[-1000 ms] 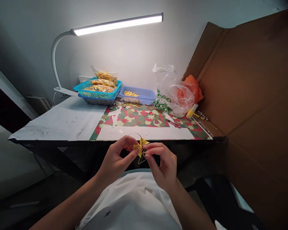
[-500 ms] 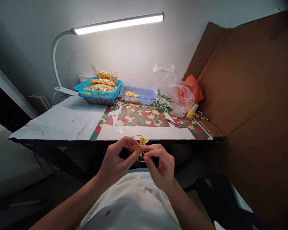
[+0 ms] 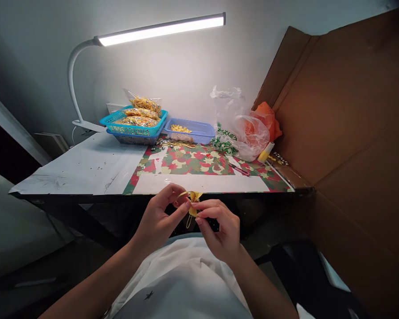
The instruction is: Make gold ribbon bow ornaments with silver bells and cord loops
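Note:
A small yellow ribbon bow (image 3: pixel 193 198) with a thin gold cord loop hangs between my two hands, just in front of the table's near edge. My left hand (image 3: pixel 159 219) pinches the bow's left side with thumb and forefinger. My right hand (image 3: pixel 219 228) pinches its right side, fingers curled. Both hands are held over my lap, above my white shirt.
The table (image 3: pixel 86 166) carries a camouflage-patterned mat (image 3: pixel 193 161), stacked blue baskets (image 3: pixel 133 128) with bags of yellow pieces, a lilac basket (image 3: pixel 189 132), plastic bags (image 3: pixel 242 128), red-handled scissors (image 3: pixel 239 169) and a white desk lamp (image 3: pixel 159 31). Cardboard sheets (image 3: pixel 346 110) stand at the right.
The gold cord loop above the bow has shrunk and now hangs below it. Both hands have shifted slightly left and closed in on the bow.

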`<action>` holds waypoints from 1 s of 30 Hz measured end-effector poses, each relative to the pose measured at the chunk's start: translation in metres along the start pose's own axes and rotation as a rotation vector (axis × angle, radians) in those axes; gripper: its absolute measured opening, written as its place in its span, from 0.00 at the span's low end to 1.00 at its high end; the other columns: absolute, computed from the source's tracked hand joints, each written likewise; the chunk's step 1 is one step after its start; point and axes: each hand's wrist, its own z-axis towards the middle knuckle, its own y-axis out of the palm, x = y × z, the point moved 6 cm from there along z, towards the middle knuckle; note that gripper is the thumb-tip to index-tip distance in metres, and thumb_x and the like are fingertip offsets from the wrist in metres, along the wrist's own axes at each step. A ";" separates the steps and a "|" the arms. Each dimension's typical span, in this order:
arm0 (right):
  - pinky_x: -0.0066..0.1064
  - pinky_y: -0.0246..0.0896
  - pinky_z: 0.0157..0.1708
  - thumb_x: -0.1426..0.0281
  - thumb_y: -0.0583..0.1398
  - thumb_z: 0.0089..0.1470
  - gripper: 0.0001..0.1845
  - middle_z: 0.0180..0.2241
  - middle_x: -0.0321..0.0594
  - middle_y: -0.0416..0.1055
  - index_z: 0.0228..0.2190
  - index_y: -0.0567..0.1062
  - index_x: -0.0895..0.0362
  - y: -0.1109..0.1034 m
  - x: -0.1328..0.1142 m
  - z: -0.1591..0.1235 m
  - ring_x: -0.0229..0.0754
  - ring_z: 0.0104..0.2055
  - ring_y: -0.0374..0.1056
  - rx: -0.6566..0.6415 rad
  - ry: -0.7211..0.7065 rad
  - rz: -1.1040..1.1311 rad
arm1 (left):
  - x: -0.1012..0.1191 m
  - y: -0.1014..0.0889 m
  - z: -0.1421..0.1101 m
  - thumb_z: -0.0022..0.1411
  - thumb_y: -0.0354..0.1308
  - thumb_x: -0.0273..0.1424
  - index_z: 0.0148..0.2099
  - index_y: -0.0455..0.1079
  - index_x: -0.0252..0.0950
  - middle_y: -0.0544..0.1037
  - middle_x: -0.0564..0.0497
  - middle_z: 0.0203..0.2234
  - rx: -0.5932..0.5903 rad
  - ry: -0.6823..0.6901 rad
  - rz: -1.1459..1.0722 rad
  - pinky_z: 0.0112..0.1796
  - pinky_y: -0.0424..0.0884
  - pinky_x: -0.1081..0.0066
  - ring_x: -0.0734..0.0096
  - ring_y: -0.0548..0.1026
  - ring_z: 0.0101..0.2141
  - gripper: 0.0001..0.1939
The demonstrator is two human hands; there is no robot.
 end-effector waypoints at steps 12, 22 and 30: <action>0.33 0.74 0.34 0.78 0.59 0.54 0.08 0.32 0.41 0.79 0.30 0.72 0.52 -0.003 -0.002 0.005 0.42 0.34 0.76 0.019 0.035 -0.085 | 0.001 0.000 0.003 0.54 0.65 0.28 0.29 0.73 0.36 0.73 0.54 0.23 -0.019 -0.102 -0.159 0.29 0.68 0.76 0.73 0.70 0.27 0.04; 0.25 0.63 0.26 0.77 0.57 0.53 0.07 0.23 0.34 0.73 0.26 0.71 0.55 -0.005 0.003 0.009 0.35 0.24 0.68 -0.212 0.242 -0.239 | 0.000 -0.003 -0.002 0.58 0.65 0.30 0.32 0.76 0.38 0.77 0.53 0.26 -0.036 -0.075 -0.073 0.33 0.68 0.75 0.71 0.72 0.31 0.02; 0.24 0.58 0.24 0.77 0.56 0.54 0.07 0.22 0.33 0.68 0.27 0.72 0.56 -0.010 -0.006 0.014 0.34 0.23 0.63 -0.250 0.230 -0.251 | 0.006 -0.003 -0.004 0.60 0.63 0.31 0.32 0.76 0.38 0.77 0.54 0.26 -0.064 -0.043 0.019 0.33 0.67 0.75 0.71 0.72 0.30 0.04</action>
